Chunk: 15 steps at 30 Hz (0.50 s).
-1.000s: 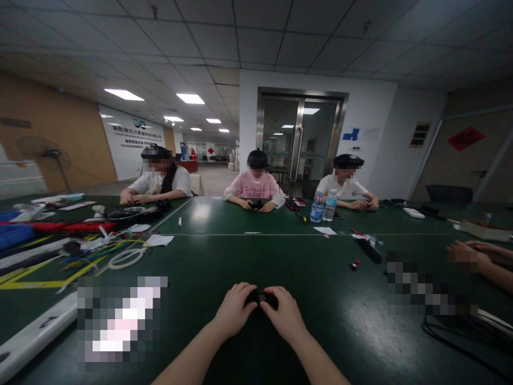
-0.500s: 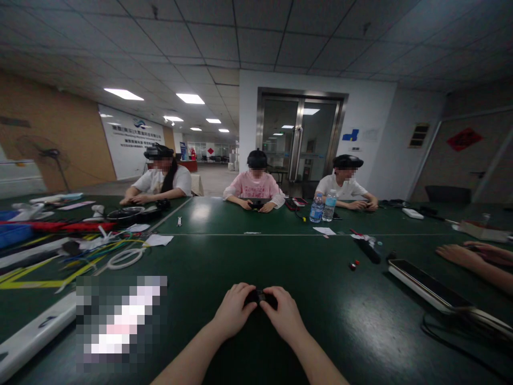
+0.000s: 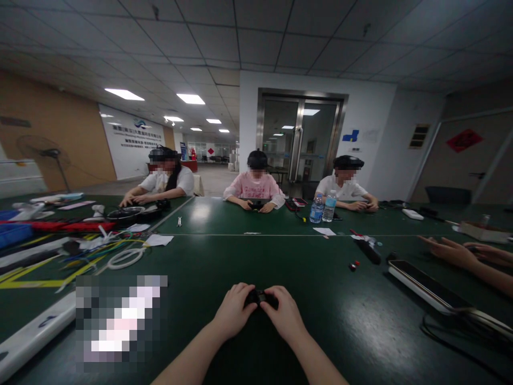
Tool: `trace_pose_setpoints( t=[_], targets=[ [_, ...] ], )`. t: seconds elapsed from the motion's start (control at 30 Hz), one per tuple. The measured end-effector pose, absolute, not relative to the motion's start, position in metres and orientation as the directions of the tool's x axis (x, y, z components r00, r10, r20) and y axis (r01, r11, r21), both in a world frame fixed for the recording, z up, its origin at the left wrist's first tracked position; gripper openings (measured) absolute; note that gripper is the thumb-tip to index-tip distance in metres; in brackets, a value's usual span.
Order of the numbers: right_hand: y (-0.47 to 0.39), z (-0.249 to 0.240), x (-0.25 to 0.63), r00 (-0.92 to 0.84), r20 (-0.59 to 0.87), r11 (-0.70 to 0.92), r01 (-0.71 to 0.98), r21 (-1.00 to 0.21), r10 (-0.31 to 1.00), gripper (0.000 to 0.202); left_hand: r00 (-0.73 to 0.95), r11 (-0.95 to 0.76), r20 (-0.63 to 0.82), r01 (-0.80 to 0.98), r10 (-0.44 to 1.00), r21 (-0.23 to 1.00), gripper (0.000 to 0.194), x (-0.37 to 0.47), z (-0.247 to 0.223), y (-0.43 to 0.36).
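A wide, dark green, smooth-topped table (image 3: 200,262) fills the foreground. At its near middle, a bare left hand (image 3: 232,309) and a bare right hand (image 3: 287,311) face each other, fingers (image 3: 242,289) curled, pinching opposite ends of a small, black, compact object (image 3: 261,295) between them, its outline partly covered.

The room is dim, lit mainly by white panels (image 3: 124,94) in the far left part of the ceiling (image 3: 272,37), whose upper corners fall dark. Pale glare spreads over the table (image 3: 188,272) at lower right. Coarse mosaic blocks blot out 1 patch at lower left. Wide-angle distortion stretches the edges; the black object (image 3: 261,295) between the hands (image 3: 233,311) loses detail.
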State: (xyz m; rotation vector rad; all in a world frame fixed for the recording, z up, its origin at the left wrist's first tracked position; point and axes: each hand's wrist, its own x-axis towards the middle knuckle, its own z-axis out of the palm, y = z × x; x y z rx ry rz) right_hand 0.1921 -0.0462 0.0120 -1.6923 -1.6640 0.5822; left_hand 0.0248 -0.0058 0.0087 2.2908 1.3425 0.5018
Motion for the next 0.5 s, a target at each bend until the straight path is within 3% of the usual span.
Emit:
trace_pose_setpoints(
  t=[0.5],
  targets=[
    [-0.0489,0.0159,0.1907,0.047,0.133,0.064,0.693,-0.718,0.99,0.026,0.48,-0.443,0.08,0.716,0.873,0.539,0.043,0.0243,0.0105,-0.0069]
  ],
)
